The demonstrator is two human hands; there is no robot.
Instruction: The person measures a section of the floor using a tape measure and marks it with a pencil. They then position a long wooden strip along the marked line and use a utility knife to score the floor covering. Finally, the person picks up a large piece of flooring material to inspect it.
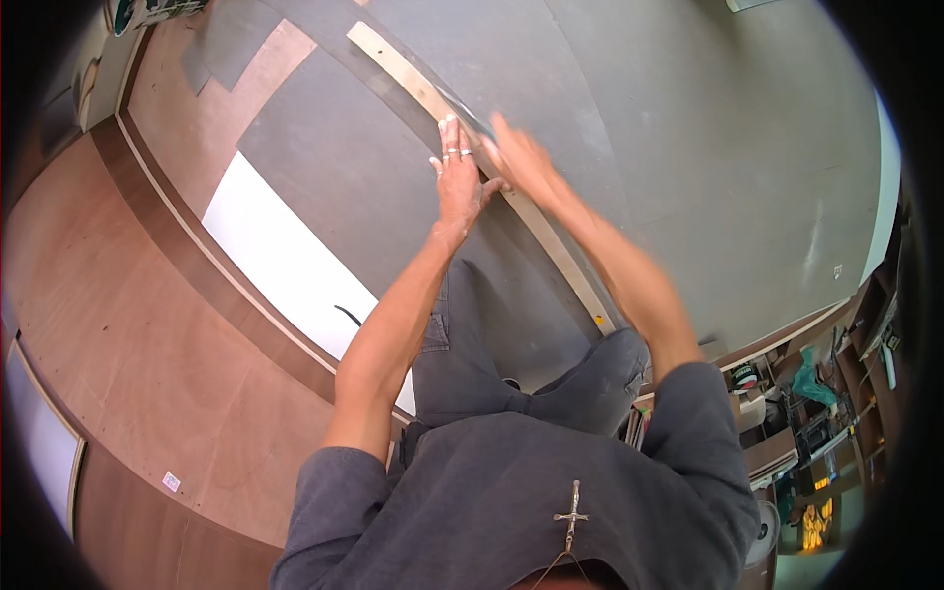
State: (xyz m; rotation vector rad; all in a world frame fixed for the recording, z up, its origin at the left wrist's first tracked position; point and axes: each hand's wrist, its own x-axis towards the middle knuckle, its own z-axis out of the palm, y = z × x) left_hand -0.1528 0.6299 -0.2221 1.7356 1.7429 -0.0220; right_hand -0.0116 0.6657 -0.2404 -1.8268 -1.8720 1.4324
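Left hand (458, 182) splayed on the wooden strip (556, 256), right hand (518, 159) blurred, grip unclear; bucket (157, 9) at eleven o'clock, contents unseen

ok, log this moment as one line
left hand: resting on long pale wooden strip | right hand: blurred beside strip, grip unclear | under strip: matte grey sheeting
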